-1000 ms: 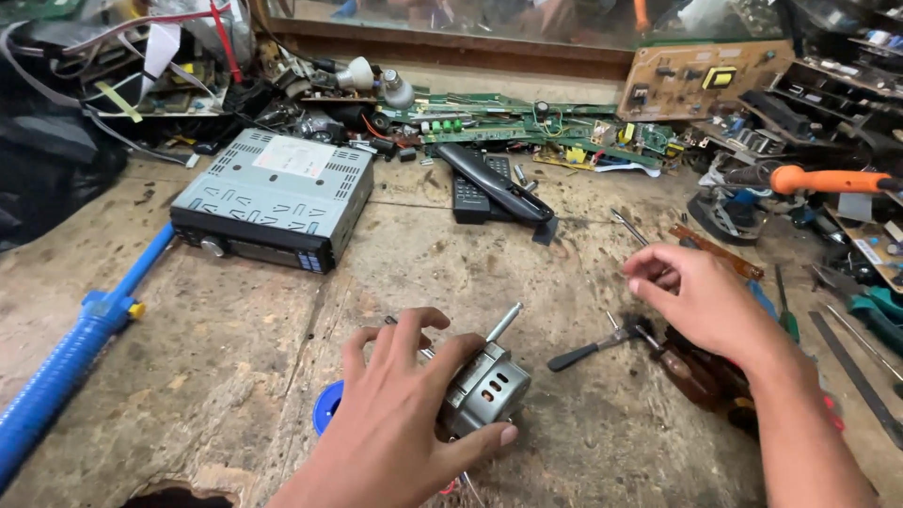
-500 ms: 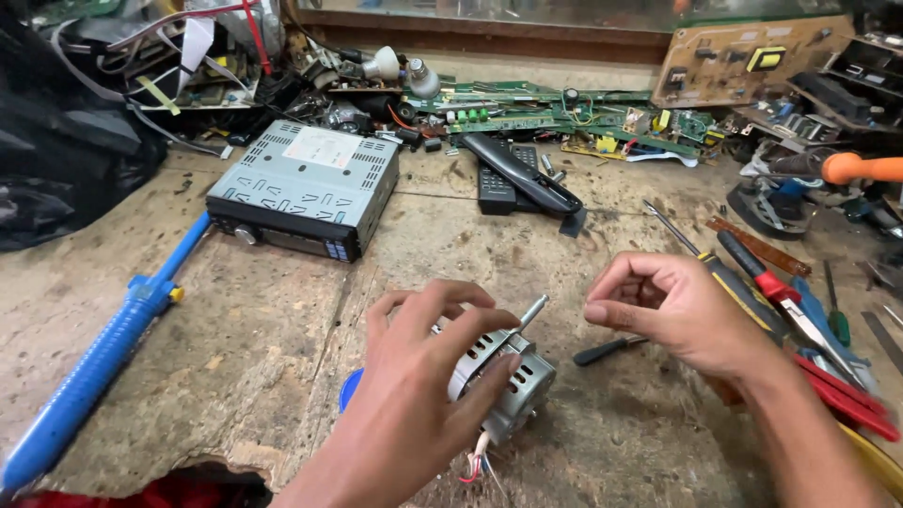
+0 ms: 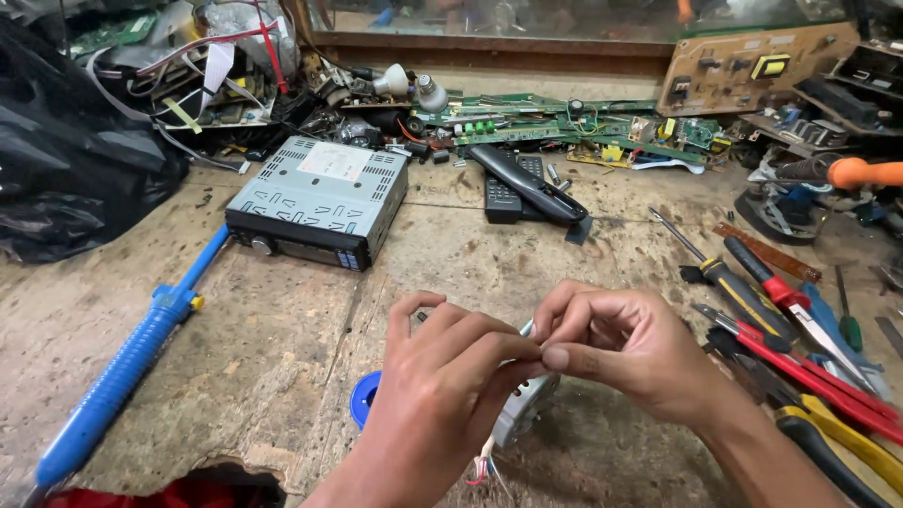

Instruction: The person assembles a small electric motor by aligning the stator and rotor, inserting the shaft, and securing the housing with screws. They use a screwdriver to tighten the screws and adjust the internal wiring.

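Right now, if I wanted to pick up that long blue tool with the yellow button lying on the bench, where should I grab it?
Probably the thick blue plastic barrel of the long blue pump-shaped tool, below its yellow button. Come from above on the left side of the bench: it lies flat and slanted, the barrel is its widest part, and the wooden benchtop around it is bare. The thin upper shaft runs close to the grey car stereo.

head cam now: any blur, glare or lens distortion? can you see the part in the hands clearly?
Head view: light is soft and even, with no harsh glare; bench sharp. Left hand and right hand are slightly soft, and they cover most of the small grey motor. Wide-angle bending shows at the edges, and the far top is dim.
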